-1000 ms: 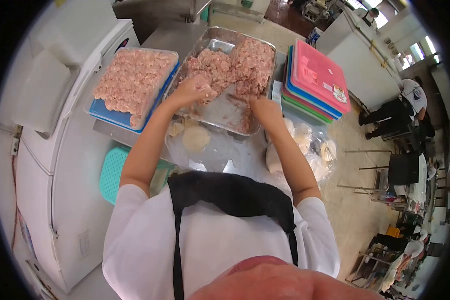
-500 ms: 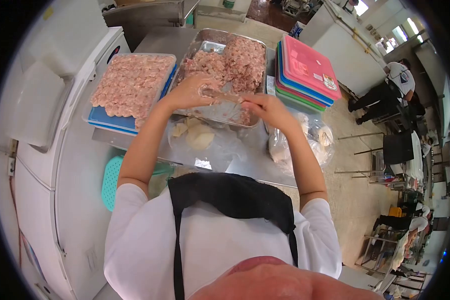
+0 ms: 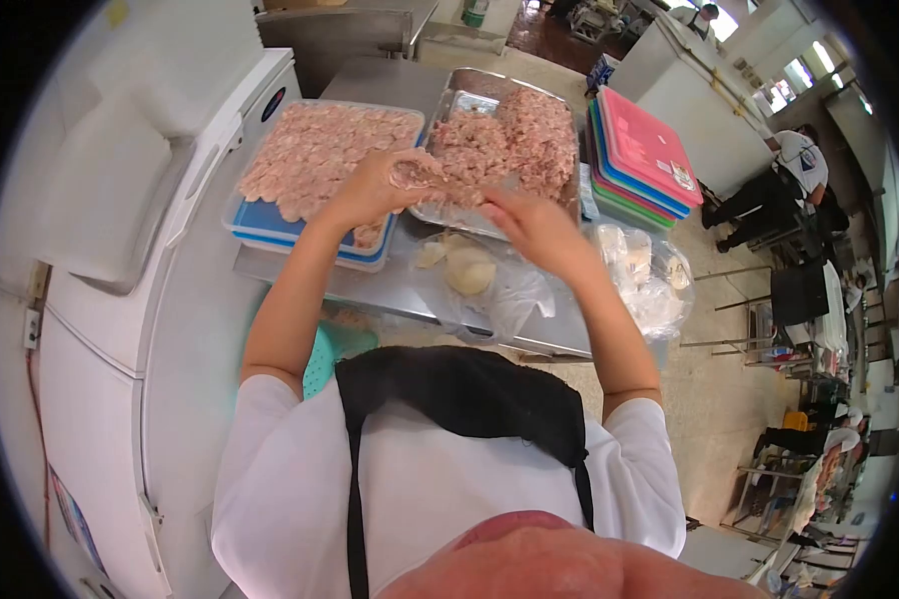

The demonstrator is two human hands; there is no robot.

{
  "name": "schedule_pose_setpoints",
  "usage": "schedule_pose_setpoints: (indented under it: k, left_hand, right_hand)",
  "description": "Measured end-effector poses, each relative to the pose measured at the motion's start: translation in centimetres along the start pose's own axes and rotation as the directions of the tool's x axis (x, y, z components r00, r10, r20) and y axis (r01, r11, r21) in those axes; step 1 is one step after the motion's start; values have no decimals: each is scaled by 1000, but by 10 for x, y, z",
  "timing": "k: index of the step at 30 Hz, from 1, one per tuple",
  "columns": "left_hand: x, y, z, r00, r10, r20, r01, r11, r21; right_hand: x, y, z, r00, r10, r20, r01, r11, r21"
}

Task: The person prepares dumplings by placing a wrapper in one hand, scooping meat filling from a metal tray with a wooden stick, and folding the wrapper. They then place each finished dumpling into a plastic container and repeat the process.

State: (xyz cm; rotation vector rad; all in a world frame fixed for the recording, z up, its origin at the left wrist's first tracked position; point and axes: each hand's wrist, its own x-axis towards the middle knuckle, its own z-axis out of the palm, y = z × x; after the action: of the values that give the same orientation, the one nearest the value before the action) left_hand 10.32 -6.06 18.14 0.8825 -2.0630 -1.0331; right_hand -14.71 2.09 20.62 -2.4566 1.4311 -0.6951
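My left hand [image 3: 378, 190] is curled around a dumpling [image 3: 410, 172], a thin wrapper with pinkish ground meat in it. In my right hand [image 3: 534, 230] is a narrow spatula [image 3: 461, 194] smeared with meat, its far end pointing toward the left hand. Both hands are over the near left edge of a metal tray [image 3: 499, 234] that carries a mound of ground meat [image 3: 534, 135]. Nearer to me, pale round wrappers [image 3: 469, 270] lie on clear plastic. To the left, a lidded-type plastic container [image 3: 260, 222] bears rows of finished dumplings [image 3: 320, 150].
A stack of coloured lids [image 3: 649, 150] stands right of the tray. Beside it is a plastic bag of pale rounds [image 3: 641, 275]. A white freezer [image 3: 200, 290] borders the left side, with a turquoise basket [image 3: 320, 364] below the table. Other people [image 3: 799, 170] work at the right.
The view has shifted, so the table appears farther right. The spatula has gone from plainly visible to meat-covered near the left hand, and both hands sit closer to the tray's near left edge.
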Motion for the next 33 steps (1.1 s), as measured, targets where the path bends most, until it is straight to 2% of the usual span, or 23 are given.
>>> schedule_pose_setpoints:
  k: [1,3,4,7,8,11,14,17,20,23,26,30,32,33]
  left_hand:
    - [-4,-11,-10,1000,14,7,-14,1000,-13]
    - [-18,-45,-25,989,39,-143,-14,985,173]
    - [-28,-55,-36,974,56,-217,3,965,264]
    - [-63,-57,-95,988,-135,-73,146,973,177]
    - [-78,-44,-107,939,-304,-163,322,942,98]
    - [-105,-124,-149,934,-202,-294,289,912,292]
    - [-122,-129,-155,934,9,-357,234,738,633]
    - [-120,-133,-149,924,-127,-360,334,725,602]
    - [-113,-133,-133,894,-243,-376,438,648,624]
    - [-114,-148,-120,947,-145,-288,293,758,583]
    - [-106,-161,-116,950,-160,-267,291,764,576]
    - [-93,-171,-112,956,-55,-289,230,749,621]
    - [-87,-185,-114,963,-28,-267,202,730,653]
    - [-87,-177,-114,964,-59,-259,210,766,608]
  right_hand:
    - [5,-6,9,999,27,35,-28,999,39]
    - [19,-19,25,991,65,115,-78,991,112]
    - [23,-21,29,997,31,70,-38,994,107]
    - [20,-31,38,996,85,25,-88,981,173]
    - [16,-27,44,997,75,-19,-70,983,172]
    - [-1,-13,59,979,200,-31,-186,949,256]
    - [-15,-6,70,935,351,-54,-313,886,342]
    - [-23,-11,76,895,445,-43,-386,817,428]
    - [-26,-19,78,876,481,-39,-401,771,494]
    - [-28,-26,73,869,494,-32,-410,753,514]
    - [-32,-17,73,867,497,-40,-410,755,512]
    - [-35,4,72,885,463,-53,-388,796,465]
    - [-32,8,61,853,521,33,-470,739,482]
    - [-30,10,56,835,545,77,-508,710,487]
